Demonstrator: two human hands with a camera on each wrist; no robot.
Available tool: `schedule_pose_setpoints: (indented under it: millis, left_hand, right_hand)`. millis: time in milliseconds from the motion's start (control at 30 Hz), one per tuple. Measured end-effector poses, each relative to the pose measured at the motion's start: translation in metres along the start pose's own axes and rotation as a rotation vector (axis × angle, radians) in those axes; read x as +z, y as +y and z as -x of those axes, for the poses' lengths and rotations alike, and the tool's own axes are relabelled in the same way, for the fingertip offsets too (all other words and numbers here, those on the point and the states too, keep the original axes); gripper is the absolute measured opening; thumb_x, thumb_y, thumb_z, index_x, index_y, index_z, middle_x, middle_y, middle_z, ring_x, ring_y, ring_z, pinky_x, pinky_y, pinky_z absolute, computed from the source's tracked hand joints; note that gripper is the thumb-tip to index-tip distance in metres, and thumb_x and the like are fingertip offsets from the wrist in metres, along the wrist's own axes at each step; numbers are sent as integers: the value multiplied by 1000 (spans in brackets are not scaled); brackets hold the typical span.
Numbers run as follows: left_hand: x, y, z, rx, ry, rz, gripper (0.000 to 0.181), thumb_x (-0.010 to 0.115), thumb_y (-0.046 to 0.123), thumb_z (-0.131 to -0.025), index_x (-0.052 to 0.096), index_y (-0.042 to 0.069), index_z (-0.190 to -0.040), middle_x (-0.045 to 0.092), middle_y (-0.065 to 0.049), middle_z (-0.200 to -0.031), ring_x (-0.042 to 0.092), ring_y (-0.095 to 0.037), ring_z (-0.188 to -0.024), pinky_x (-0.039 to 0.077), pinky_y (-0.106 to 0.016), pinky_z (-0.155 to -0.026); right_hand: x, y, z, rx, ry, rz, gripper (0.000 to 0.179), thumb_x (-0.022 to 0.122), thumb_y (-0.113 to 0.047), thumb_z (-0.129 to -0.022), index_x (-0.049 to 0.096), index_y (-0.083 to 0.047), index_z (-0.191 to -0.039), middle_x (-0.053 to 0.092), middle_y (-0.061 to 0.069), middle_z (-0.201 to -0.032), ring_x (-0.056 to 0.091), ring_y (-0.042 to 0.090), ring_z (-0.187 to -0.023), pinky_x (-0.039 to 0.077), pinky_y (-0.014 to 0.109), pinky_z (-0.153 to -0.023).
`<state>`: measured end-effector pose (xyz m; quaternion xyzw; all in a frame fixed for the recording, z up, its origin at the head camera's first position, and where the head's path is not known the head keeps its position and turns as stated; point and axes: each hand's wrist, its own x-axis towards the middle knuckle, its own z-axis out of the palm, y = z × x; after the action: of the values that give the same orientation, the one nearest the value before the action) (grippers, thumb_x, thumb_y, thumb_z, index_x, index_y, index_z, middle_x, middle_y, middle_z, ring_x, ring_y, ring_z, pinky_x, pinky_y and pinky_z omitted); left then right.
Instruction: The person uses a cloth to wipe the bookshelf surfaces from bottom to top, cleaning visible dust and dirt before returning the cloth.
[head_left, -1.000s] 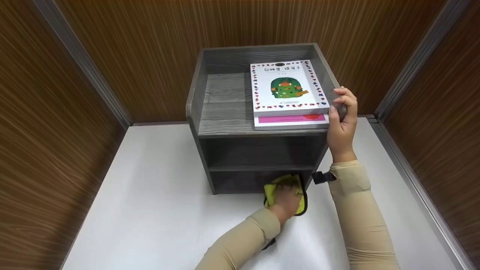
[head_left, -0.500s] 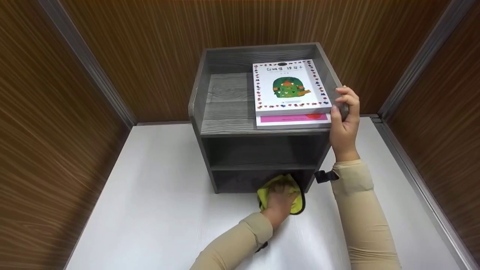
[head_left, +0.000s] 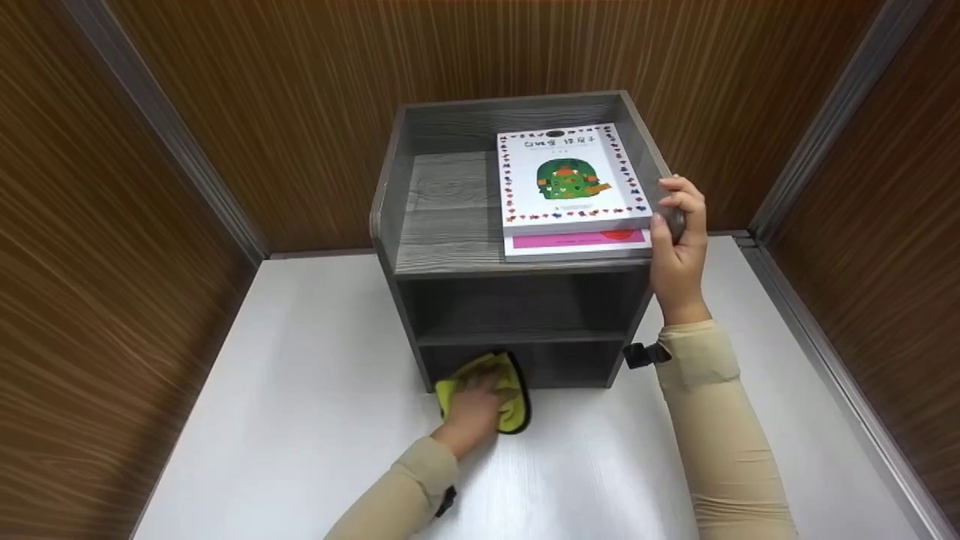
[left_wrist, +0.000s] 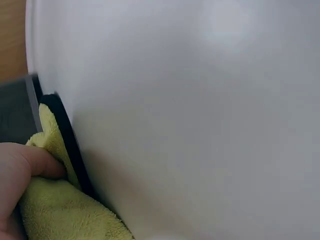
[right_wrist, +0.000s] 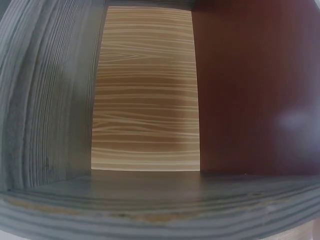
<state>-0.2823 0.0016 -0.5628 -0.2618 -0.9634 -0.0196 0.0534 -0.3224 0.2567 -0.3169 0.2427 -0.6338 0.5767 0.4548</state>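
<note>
Low at the front of a small grey wood-grain cabinet [head_left: 452,187], my left hand [head_left: 471,411] holds a yellow cloth [head_left: 514,412] with black edging. The cloth lies at the left part of the bottom compartment's opening. In the left wrist view the thumb [left_wrist: 42,161] presses into a fold of the cloth [left_wrist: 70,210], beside the white tabletop. My right hand [head_left: 681,255] grips the rounded front end of the cabinet's right side panel, fingers outside and thumb inside. The right wrist view looks into the cabinet past a grey panel [right_wrist: 47,100].
Two books lie stacked on the cabinet top's right half: a white one [head_left: 517,180] with a green picture above one with a pink band [head_left: 562,241]. A middle shelf [head_left: 517,338] divides the front. Brown wood-grain walls [head_left: 300,90] enclose the white table [head_left: 300,360].
My left hand has slid the cloth left along the bottom compartment, from its right end to its left. The right hand keeps its grip, and the books stay put.
</note>
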Motion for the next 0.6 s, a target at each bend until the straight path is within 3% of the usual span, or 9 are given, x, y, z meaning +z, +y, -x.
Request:
schedule_pose_setpoints:
  millis: [133, 300, 367, 467, 533, 600]
  left_hand:
    - [-2, -22, 14, -47, 31, 18, 44, 61, 4, -79, 66, 30, -115, 44, -2, -140, 39, -30, -128, 34, -48, -101]
    - [-2, -37, 27, -106, 78, -239, 15, 67, 19, -81, 72, 24, -94, 49, -2, -133, 40, -32, -123, 28, -49, -103]
    - [-4, -39, 32, -123, 59, -382, 10, 65, 24, -83, 72, 22, -90, 46, -3, -135, 37, -32, -126, 24, -51, -104]
    - [-8, -39, 38, -124, 1, -541, 18, 61, 29, -87, 71, 20, -99, 36, -4, -144, 30, -32, -131, 26, -51, -103]
    - [-10, -37, 40, -128, -20, -591, 22, 59, 31, -88, 70, 20, -104, 32, -4, -147, 31, -32, -130, 33, -49, -98]
    - [-11, -33, 39, -151, -21, -561, 24, 59, 32, -88, 70, 18, -103, 35, -5, -143, 36, -33, -123, 42, -47, -88]
  right_hand:
    - [1, 0, -1, 4, 2, -2, 18, 43, 3, -82, 42, 12, -97, 50, 5, -119, 38, 25, -122, 24, 39, -107]
    - [4, -1, -2, 2, -4, -10, 18, 44, 3, -82, 43, 12, -98, 50, 6, -119, 38, 25, -122, 24, 39, -107]
    - [5, 0, -1, 2, -6, -10, 18, 44, 2, -82, 43, 12, -98, 50, 6, -119, 38, 25, -122, 24, 39, -107]
    - [7, 0, -1, 5, -10, -15, 19, 44, 2, -82, 43, 11, -99, 50, 6, -120, 37, 24, -123, 24, 39, -107]
    - [8, 0, -1, 6, -11, -16, 19, 44, 2, -82, 43, 11, -99, 50, 6, -120, 37, 24, -123, 24, 39, -107]
    - [9, 0, -1, 3, -10, -19, 19, 44, 2, -82, 43, 11, -99, 50, 6, -120, 37, 24, -123, 24, 39, -107]
